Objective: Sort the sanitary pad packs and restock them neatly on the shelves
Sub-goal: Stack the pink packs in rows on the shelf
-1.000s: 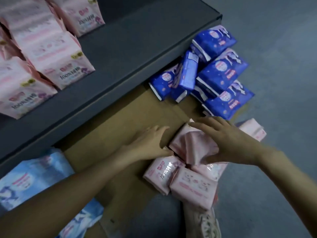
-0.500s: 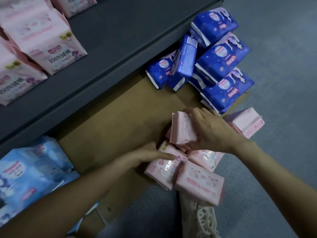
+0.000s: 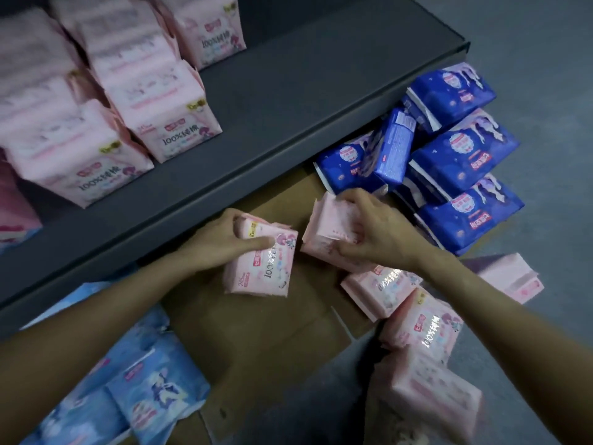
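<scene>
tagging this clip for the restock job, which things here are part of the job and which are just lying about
Part of the job:
left hand holding a pink pack
right hand holding another pink pack
loose pink packs on the floor
pink packs on the shelf
dark blue packs
light blue packs
shelf

Just lying about:
flattened cardboard
</scene>
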